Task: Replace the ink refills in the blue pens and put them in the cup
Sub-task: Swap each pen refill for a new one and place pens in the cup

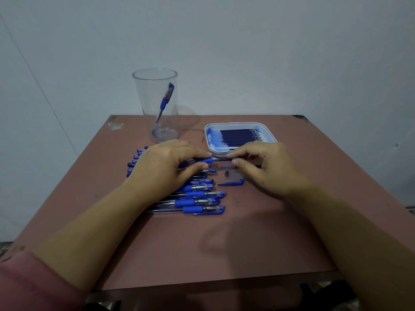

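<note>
1. Over the desk, fingers of the left hand are gripping a pen; fingers of the right hand are pinching its refill.
2. Behind them, another pen is leaning in the cup, beside the tray.

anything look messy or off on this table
Blue ink has smeared the left inside of the white tray holding the refills. A loose pen cap and metal tip lie on the table near the right hand. The table's far left corner looks scuffed.
</note>
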